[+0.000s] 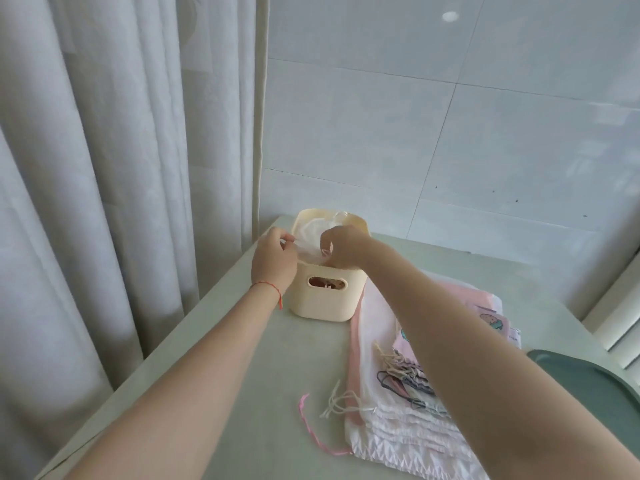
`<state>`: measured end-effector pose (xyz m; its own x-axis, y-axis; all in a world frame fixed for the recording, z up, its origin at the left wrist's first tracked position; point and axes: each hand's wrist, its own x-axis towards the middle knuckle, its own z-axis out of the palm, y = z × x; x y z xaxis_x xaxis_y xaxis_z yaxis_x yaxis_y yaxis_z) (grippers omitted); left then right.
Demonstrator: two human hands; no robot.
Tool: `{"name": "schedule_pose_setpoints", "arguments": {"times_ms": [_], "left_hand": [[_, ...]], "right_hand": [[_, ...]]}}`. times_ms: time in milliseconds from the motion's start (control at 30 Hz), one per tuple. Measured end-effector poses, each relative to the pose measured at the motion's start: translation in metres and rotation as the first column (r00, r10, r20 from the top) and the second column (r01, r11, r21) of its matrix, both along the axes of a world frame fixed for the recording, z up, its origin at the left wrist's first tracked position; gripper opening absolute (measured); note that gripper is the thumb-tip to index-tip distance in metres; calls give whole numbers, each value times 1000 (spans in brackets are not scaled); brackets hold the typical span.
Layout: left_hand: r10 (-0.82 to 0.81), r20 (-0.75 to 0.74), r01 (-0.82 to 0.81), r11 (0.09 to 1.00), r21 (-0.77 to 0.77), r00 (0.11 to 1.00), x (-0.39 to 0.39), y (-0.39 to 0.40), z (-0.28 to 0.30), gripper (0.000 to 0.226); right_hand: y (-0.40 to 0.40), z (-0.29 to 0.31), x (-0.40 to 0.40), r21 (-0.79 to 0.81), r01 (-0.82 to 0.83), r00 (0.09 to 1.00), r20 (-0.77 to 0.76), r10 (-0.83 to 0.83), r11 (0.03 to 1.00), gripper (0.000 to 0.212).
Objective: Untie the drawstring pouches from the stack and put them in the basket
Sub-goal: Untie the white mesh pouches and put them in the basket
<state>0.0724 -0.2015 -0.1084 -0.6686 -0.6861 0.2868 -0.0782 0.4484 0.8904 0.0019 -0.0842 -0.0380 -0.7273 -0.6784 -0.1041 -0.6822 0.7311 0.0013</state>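
Over cream plastic basket (325,299) at far end of pale green table (263,358): left hand (273,261) and right hand (341,247) fingers pinch sheer white drawstring pouch (311,239), lying in basket mouth. Stack of pink and white pouches (408,410) right of basket, nearer.

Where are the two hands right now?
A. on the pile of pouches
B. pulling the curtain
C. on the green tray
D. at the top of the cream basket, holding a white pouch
D: the left hand and the right hand both pinch the white pouch at the open top of the cream basket, away from the stack of pouches.
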Motion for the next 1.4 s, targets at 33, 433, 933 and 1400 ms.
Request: {"name": "schedule_pose_setpoints", "arguments": {"times_ms": [33, 433, 933, 1400], "left_hand": [[6, -14, -6, 1000, 9, 1000, -1, 0, -1, 20], [-58, 25, 58, 998, -39, 998, 6, 1, -7, 29], [-406, 251, 454, 873, -178, 879, 19, 150, 7, 16], [-355, 363, 475, 816, -330, 862, 48, 182, -58, 24]], "right_hand": [[-2, 0, -1, 60, 11, 999, 44, -14, 998, 31], [-5, 1, 20, -150, 61, 978, 206, -30, 987, 47], [184, -22, 35, -380, 267, 963, 145, -228, 886, 14], [294, -97, 92, -534, 314, 948, 136, -287, 785, 16]]}}
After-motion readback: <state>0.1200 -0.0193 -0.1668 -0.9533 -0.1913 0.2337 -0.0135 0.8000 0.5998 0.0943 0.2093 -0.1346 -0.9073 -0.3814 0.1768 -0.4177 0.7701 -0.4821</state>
